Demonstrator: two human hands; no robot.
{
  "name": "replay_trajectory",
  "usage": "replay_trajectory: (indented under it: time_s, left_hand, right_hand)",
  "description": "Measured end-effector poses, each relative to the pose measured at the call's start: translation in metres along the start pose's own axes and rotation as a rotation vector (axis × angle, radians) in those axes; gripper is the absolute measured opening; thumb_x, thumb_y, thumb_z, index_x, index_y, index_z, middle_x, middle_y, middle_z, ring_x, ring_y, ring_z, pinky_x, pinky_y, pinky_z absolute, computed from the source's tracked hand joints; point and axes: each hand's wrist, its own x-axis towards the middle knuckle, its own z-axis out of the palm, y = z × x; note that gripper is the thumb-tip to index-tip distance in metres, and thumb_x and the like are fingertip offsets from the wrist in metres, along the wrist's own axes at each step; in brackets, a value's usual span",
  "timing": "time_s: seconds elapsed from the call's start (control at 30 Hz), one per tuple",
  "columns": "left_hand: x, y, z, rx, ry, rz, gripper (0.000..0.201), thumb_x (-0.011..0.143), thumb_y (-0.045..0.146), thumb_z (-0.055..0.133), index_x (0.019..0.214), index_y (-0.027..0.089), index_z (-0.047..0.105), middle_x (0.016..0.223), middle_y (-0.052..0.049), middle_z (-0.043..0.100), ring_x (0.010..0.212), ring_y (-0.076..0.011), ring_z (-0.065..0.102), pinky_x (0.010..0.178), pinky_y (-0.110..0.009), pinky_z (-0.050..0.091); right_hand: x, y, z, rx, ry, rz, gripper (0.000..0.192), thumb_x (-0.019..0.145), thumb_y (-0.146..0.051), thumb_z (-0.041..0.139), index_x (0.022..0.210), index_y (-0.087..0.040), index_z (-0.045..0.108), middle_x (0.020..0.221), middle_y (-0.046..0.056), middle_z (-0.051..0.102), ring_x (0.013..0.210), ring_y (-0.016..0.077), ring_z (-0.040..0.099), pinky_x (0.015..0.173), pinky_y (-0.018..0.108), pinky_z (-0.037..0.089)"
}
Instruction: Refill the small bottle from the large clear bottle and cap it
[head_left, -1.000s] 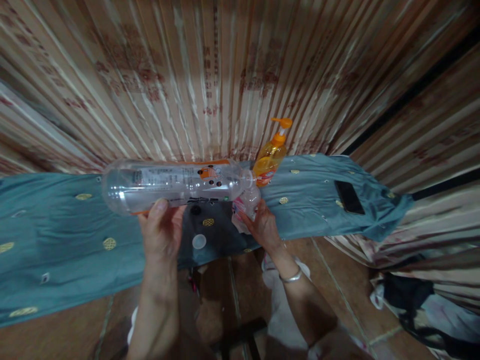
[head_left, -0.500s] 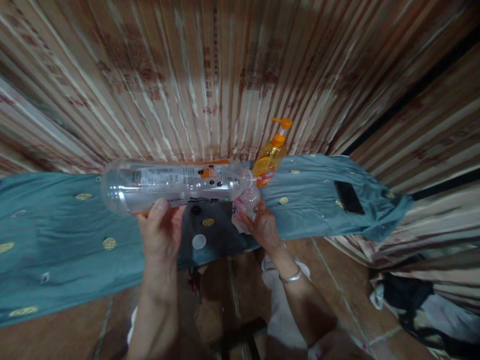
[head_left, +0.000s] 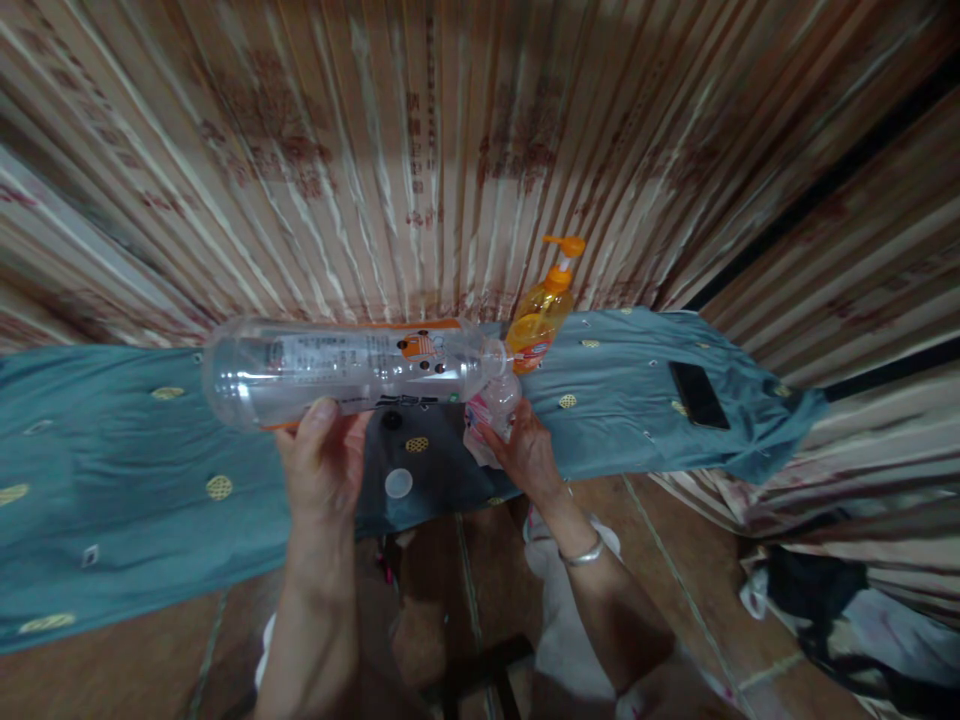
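Note:
A large clear plastic bottle [head_left: 352, 365] with an orange picture and printed text lies level in the air, its neck pointing right. My left hand [head_left: 322, 455] is closed around its underside, thumb on the near face. Under the bottle's mouth is a small clear bottle [head_left: 504, 393] with a pink label, gripped by my right hand [head_left: 527, 450]. The two mouths overlap in view; whether they touch I cannot tell. Just behind stands a pump bottle [head_left: 538, 318] of yellow-orange liquid. A round translucent lid [head_left: 398, 483] and a dark round cap [head_left: 391, 420] lie below the large bottle.
A teal patterned cloth [head_left: 622, 400] covers the long narrow surface. Toward its right end lies a black phone [head_left: 698, 394]. Pleated curtains [head_left: 450, 150] hang close behind. Dark and light fabric [head_left: 847, 610] is heaped at the lower right, above the tiled floor [head_left: 675, 540].

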Motion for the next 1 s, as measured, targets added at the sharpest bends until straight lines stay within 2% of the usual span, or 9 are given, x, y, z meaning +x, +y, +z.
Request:
replay_trajectory:
  time_s: [0.1,0.27,0.4,0.57,0.63,0.73,1.0]
  left_hand:
    - [-0.0007,0.0009,0.0006,0.024,-0.018,0.001,0.049,0.048,0.048,0.104,0.075,0.027,0.069,0.084,0.002,0.077,0.096,-0.0259,0.076,0.088,-0.043,0.065]
    - [-0.0007,0.001,-0.001,0.039,-0.069,0.026,0.048,0.056,0.048,0.102,0.079,0.024,0.066,0.088,-0.001,0.075,0.107,-0.0295,0.074,0.097,-0.05,0.062]
    - [-0.0002,-0.0003,-0.002,0.049,-0.074,0.026,0.049,0.057,0.048,0.1,0.084,0.026,0.066,0.09,0.0,0.074,0.107,-0.0274,0.073,0.097,-0.048,0.062]
    - [-0.0004,-0.0002,-0.001,0.035,-0.056,0.031,0.054,0.055,0.049,0.103,0.087,0.024,0.068,0.093,-0.003,0.076,0.115,-0.0315,0.073,0.098,-0.05,0.062]
    - [-0.0004,0.0003,-0.0013,0.031,-0.037,0.02,0.054,0.052,0.049,0.104,0.086,0.025,0.069,0.093,-0.002,0.077,0.114,-0.0325,0.073,0.096,-0.05,0.063]
    - [0.0003,0.0005,-0.0033,0.05,-0.073,0.007,0.05,0.054,0.05,0.104,0.083,0.028,0.07,0.092,-0.002,0.077,0.112,-0.0331,0.074,0.091,-0.051,0.065]
    - [0.001,0.0005,-0.0042,0.063,-0.103,0.027,0.046,0.055,0.051,0.103,0.082,0.03,0.072,0.086,-0.001,0.077,0.103,-0.0306,0.076,0.089,-0.048,0.065]
  right_hand:
    - [-0.0002,-0.0001,-0.0001,-0.002,-0.01,-0.01,0.059,0.105,-0.056,0.064,0.143,-0.012,0.057,0.099,0.018,0.077,0.089,0.0328,0.077,0.072,0.048,0.069]
    - [0.0002,-0.0006,-0.0013,0.005,-0.024,0.004,0.056,0.106,-0.055,0.063,0.141,-0.011,0.057,0.099,0.017,0.076,0.09,0.0316,0.077,0.077,0.048,0.069]
    - [0.0,0.0007,-0.0011,0.02,-0.018,0.0,0.059,0.107,-0.062,0.058,0.138,-0.013,0.057,0.097,0.016,0.075,0.088,0.0302,0.075,0.075,0.046,0.068]
    - [-0.0008,0.0018,0.0011,0.008,0.009,-0.014,0.06,0.107,-0.06,0.06,0.141,-0.011,0.056,0.098,0.017,0.076,0.088,0.0304,0.076,0.074,0.046,0.068]
    - [-0.001,0.0017,0.0018,0.007,0.011,-0.012,0.059,0.106,-0.057,0.063,0.142,-0.011,0.056,0.099,0.017,0.077,0.088,0.0309,0.076,0.075,0.046,0.068]
    - [-0.0013,0.0015,0.0023,0.011,0.022,-0.011,0.059,0.106,-0.057,0.062,0.142,-0.01,0.055,0.097,0.018,0.077,0.087,0.0313,0.076,0.074,0.047,0.068]
    - [-0.0005,0.0022,0.0002,0.027,0.013,-0.015,0.059,0.106,-0.06,0.06,0.142,-0.013,0.056,0.094,0.015,0.075,0.084,0.0308,0.075,0.07,0.046,0.067]
